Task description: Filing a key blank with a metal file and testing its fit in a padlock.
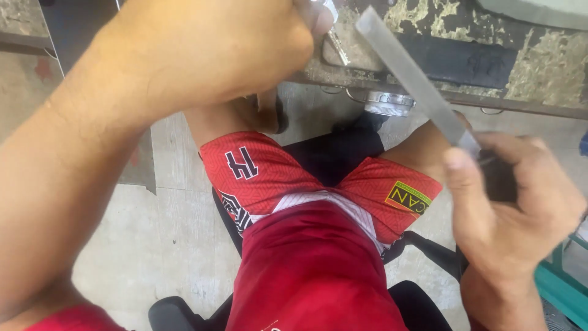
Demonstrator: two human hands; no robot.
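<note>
My left hand (208, 52) fills the upper left, closed around a small silver metal piece, likely a key (335, 43), held against the edge of the worn workbench (539, 73). My right hand (514, 202) at the right grips the dark handle of a long flat metal file (410, 76). The file's blade slants up and to the left, its tip close to the key. Most of the key is hidden inside my left fist.
I sit on a black chair (422, 245) in red shorts, over a concrete floor (165, 227). A round metal part (389, 103) hangs under the bench edge. A green object (560, 285) stands at the lower right.
</note>
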